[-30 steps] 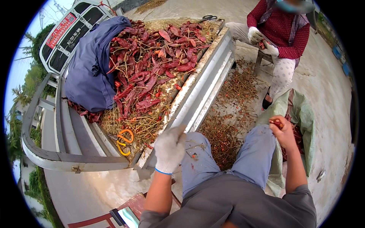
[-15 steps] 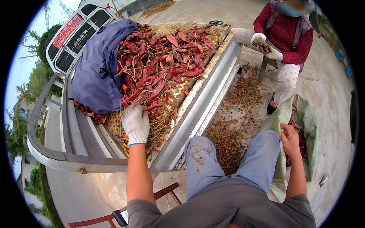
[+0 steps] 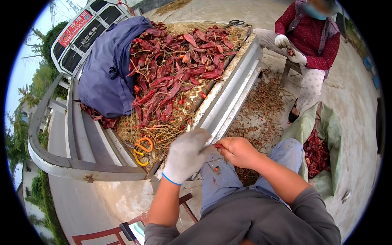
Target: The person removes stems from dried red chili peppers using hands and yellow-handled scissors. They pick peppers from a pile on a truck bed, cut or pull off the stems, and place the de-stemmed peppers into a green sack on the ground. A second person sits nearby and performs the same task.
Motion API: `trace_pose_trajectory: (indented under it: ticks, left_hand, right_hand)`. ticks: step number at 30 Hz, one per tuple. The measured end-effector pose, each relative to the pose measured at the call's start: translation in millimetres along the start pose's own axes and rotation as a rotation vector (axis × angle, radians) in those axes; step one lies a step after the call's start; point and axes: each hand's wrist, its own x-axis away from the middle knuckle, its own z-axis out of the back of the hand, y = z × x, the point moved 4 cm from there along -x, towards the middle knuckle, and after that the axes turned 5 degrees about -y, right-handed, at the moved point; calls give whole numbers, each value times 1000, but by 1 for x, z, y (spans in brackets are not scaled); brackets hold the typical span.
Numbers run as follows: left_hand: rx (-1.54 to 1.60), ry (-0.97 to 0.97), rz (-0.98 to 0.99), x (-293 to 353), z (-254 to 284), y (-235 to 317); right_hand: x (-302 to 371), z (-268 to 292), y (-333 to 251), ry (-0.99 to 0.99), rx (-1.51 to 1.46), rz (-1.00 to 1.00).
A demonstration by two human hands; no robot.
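My left hand point(image 3: 187, 154), in a pale knitted glove with a blue cuff edge, and my bare right hand point(image 3: 239, 152) meet above my left thigh, by the truck bed's side. Between their fingertips shows a bit of a dried red chili pepper point(image 3: 217, 145); the fingers of both hands close on it, and most of it is hidden. The glove is slightly blurred. Ahead lies a heap of dried red chili peppers point(image 3: 175, 69) with stems. To my right stands a pale green woven sack point(image 3: 335, 143) with dried peppers inside.
Orange-and-yellow-handled scissors point(image 3: 143, 151) lie on the truck bed point(image 3: 157, 167), whose metal side point(image 3: 228, 94) runs before me. A dark blue cloth point(image 3: 108, 77) covers part of the heap. Across from me a gloved person point(image 3: 312, 45) sits. Stems litter the ground point(image 3: 265, 98); black scissors point(image 3: 236, 23) lie farther off.
My left hand has come back from the heap toward me, uncovering the orange-and-yellow scissors. My right hand has moved left from above the sack to meet it at the pepper.
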Motion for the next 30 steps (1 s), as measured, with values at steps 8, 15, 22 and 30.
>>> trace_pose_trajectory:
  ticks: [8,15,22,30]
  left_hand:
    - [-716,-57,494,4,27,-167]
    - [-596,61,418,11,58,-142]
    - [199,154,484,45,61,-62]
    - [752,-24,569,49,-4,-9]
  right_hand:
    - [19,-2,11,-103,-898,-198]
    - [27,3,20,63,-591,-50]
    - [10,14,-23,288,-303,235]
    - [1,23,-52,355,74,434]
